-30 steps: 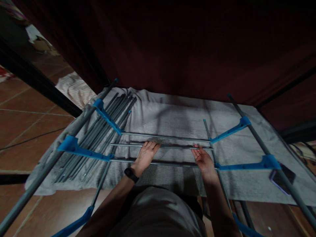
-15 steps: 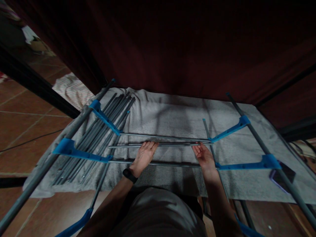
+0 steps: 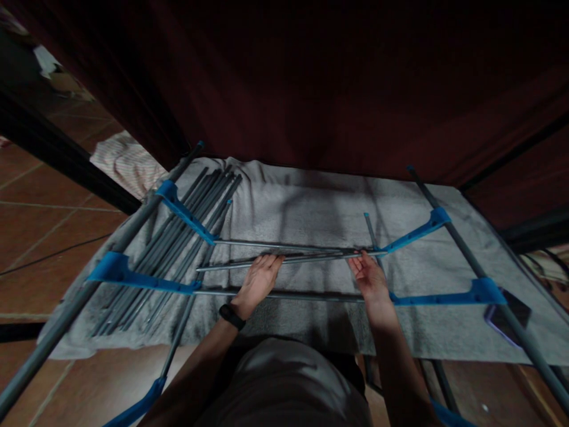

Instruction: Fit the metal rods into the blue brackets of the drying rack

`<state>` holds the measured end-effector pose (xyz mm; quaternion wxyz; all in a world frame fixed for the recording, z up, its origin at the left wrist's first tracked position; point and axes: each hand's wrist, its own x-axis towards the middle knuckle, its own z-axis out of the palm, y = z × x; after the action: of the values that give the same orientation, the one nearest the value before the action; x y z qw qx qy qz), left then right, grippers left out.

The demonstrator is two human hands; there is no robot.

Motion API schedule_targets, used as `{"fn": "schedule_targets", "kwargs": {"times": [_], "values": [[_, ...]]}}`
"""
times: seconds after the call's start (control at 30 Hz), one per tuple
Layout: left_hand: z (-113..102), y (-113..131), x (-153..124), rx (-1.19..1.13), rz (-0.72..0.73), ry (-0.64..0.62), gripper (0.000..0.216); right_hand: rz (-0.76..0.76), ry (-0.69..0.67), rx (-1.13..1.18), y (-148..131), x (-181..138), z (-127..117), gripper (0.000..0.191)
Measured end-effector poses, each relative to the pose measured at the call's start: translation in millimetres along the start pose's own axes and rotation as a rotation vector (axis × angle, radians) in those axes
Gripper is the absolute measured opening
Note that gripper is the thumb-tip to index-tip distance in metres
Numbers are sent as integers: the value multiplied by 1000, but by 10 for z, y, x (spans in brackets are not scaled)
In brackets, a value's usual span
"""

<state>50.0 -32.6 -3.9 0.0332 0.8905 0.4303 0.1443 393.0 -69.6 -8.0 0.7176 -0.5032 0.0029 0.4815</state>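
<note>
Between the two sides of a grey tube frame with blue plastic brackets, I hold thin grey metal tubes (image 3: 306, 258), apparently two lying close together. My left hand (image 3: 260, 277), with a black band on its wrist, is closed over them left of the middle. My right hand (image 3: 368, 276), palm partly turned up, pinches them near their right end. That end lies close to the far crossbar (image 3: 267, 244) and the right far blue bracket (image 3: 415, 232). The near crossbar (image 3: 315, 296) runs below my hands. The fingers hide part of the tubes.
A bundle of several loose grey tubes (image 3: 178, 243) lies on the grey blanket (image 3: 302, 207) at left, partly behind the left blue brackets (image 3: 144, 279). A phone (image 3: 509, 317) rests at right beneath a thick frame pole (image 3: 462, 252). A dark red curtain (image 3: 311, 89) hangs behind.
The held tubes have tilted: their right end has risen toward the far crossbar while their left end has dropped slightly. My right hand has shifted slightly away from me.
</note>
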Motion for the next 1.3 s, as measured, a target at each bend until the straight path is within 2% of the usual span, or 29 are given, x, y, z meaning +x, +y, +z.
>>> {"fn": "schedule_targets", "kwargs": {"times": [0.47, 0.8, 1.13, 1.3], "values": [[-22, 41, 129, 3, -6, 18, 45, -56, -19, 26, -129, 40, 146, 20], [-17, -3, 186, -9, -8, 25, 47, -66, -78, 35, -143, -4, 111, 18], [-96, -15, 239, 21, 2, -3, 46, -45, -21, 6, -179, 12, 154, 15], [-115, -24, 244, 14, 8, 5, 45, -49, -33, 14, -186, 23, 143, 16]]}}
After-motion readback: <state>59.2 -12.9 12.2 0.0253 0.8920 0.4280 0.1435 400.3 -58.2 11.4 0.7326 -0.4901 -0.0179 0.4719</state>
